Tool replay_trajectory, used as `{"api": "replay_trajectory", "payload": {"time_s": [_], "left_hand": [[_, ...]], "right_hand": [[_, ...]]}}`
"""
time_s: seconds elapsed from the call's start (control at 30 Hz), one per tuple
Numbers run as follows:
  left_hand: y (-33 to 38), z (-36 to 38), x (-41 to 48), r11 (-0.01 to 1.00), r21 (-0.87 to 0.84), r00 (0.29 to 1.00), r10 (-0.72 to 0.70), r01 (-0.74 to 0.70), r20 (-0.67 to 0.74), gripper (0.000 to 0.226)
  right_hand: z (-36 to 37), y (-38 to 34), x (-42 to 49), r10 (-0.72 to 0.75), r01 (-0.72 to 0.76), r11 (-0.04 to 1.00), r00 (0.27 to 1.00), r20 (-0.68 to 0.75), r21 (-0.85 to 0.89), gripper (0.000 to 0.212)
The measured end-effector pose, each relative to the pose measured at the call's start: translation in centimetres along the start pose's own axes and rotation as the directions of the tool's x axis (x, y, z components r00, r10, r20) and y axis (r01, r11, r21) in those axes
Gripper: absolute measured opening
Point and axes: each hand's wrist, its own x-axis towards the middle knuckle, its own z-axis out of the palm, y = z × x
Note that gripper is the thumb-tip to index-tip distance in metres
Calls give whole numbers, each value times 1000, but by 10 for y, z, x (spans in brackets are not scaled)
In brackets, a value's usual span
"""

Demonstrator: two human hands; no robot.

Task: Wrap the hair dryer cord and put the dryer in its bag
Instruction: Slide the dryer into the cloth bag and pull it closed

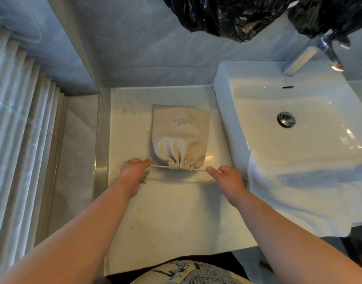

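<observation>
A beige cloth drawstring bag [181,132] with blue lettering lies on the white counter [172,212], its gathered mouth facing me. The mouth is cinched tight and the bag bulges; the hair dryer and its cord are hidden from view. My left hand [133,171] pinches the left end of the white drawstring [159,166] just left of the mouth. To the right of the mouth, my right hand [225,177] pinches the other end of the string. Both ends are stretched taut sideways.
A white rectangular sink [288,140] with a chrome drain stands right of the bag, and a white towel [299,191] drapes over its front edge. A chrome faucet [305,56] and a black plastic bag [247,15] are at the back. A curtain hangs at left.
</observation>
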Motion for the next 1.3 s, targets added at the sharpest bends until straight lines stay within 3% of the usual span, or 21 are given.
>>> {"api": "replay_trajectory", "payload": {"time_s": [0.1, 0.2, 0.23, 0.27, 0.33, 0.4, 0.47, 0.53, 0.6, 0.7, 0.8, 0.9, 0.97, 1.0, 1.07, 1.17, 1.3], "left_hand": [[0, 3, -2, 992, 103, 997, 76, -76, 6, 43], [6, 0, -3, 931, 306, 980, 183, -199, 82, 24], [9, -2, -2, 909, 342, 971, 223, -239, 86, 13], [13, -3, -1, 886, 376, 962, 265, -270, 66, 17], [23, -2, 2, 850, 427, 944, 327, -309, 32, 30], [37, 6, 2, 820, 450, 932, 352, -354, 90, 31], [49, 18, 0, 775, 488, 915, 362, -401, 177, 31], [53, 29, 0, 715, 543, 898, 349, -440, 268, 26], [49, 34, 2, 647, 614, 892, 335, -452, 304, 17], [42, 37, 6, 608, 647, 888, 322, -460, 329, 8], [45, 35, 8, 591, 653, 880, 298, -474, 369, 20], [59, 32, 19, 639, 629, 896, 351, -443, 273, 38], [77, 34, 34, 618, 638, 875, 440, -459, 204, 29], [85, 37, 43, 593, 651, 857, 482, -473, 183, 26], [102, 47, 61, 516, 712, 839, 508, -477, 194, 49], [122, 70, 82, 463, 727, 843, 441, -508, 308, 66], [130, 103, 102, 643, 641, 898, 189, -418, 396, 47]], "right_hand": [[7, 5, 1, 46, -45, 999, 998, 38, -19, 54], [7, 13, 2, 71, -47, 972, 993, 97, -230, 21], [7, 16, 1, 74, -54, 955, 996, 58, -291, 24], [9, 16, -2, 55, -57, 945, 998, -13, -321, 34], [16, 12, -13, -41, 8, 941, 995, -89, -338, 25], [31, 10, -25, -23, 36, 944, 999, 44, -328, 25], [46, 2, -37, 187, -164, 981, 935, 300, -101, 35], [60, -7, -41, 309, -449, 874, 810, 499, 186, 38], [71, -14, -32, 300, -546, 719, 802, 516, 430, 35], [75, -28, -13, 331, -530, 537, 848, 414, 656, 23], [65, -28, 2, 393, -473, 509, 871, 294, 719, 12], [48, -17, 14, 467, -423, 562, 872, 149, 711, 26], [36, -9, 18, 493, -409, 555, 863, 111, 724, 28], [31, -5, 19, 498, -417, 532, 858, 126, 737, 26], [23, 0, 20, 501, -453, 486, 845, 186, 747, 20], [16, 4, 20, 485, -496, 410, 829, 278, 765, 15], [17, 3, 22, 441, -524, 343, 823, 358, 780, 27]]}}
